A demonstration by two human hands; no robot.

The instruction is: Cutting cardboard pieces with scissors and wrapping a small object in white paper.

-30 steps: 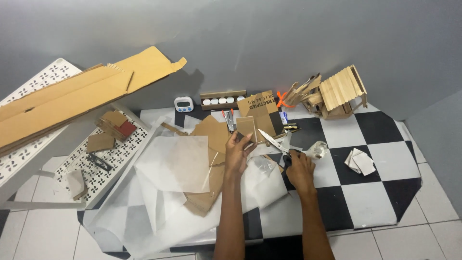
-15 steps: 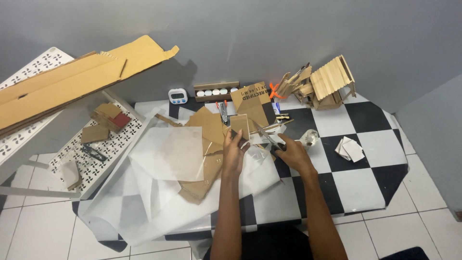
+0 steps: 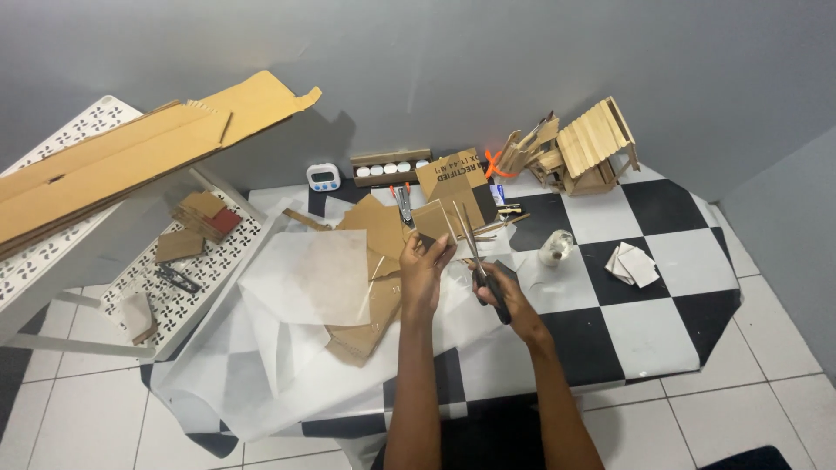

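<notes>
Left hand (image 3: 424, 271): cardboard square (image 3: 431, 220) | right hand (image 3: 503, 296): scissors (image 3: 475, 257), seemingly open

Small brown cardboard pc (image 3: 433, 221) upright, pinched; scissors (image 3: 475, 257) open, blades at its edge.

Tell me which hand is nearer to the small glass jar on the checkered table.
Right. The right hand, gripping black-handled scissors, sits just left of the small glass jar. The left hand, holding a small cardboard piece, is farther left, beyond the scissors.
</notes>
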